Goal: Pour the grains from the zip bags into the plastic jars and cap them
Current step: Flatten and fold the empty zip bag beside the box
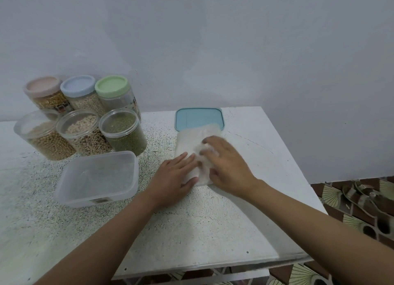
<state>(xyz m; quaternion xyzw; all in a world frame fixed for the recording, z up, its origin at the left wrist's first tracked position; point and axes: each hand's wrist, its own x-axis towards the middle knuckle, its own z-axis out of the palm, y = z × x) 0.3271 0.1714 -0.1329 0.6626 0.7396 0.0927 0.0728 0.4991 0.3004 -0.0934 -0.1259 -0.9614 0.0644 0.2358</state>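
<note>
**Both hands on the zip bag [190, 140], which lies dead ahead with its long axis running away from you.**

Your left hand [175, 174] lies flat with straight fingers on the bag's near left edge. Your right hand [228, 164] spreads over its middle, too blurred to tell whether it grips the plastic. The bag is clear, plump with white grains, and flat on the table [213, 231]. Its far end overlaps the blue lid [198, 117], and I can't make out which end has the zip. The empty rectangular container [100, 157] sits near your left hand, so the pour probably goes leftward.
</note>
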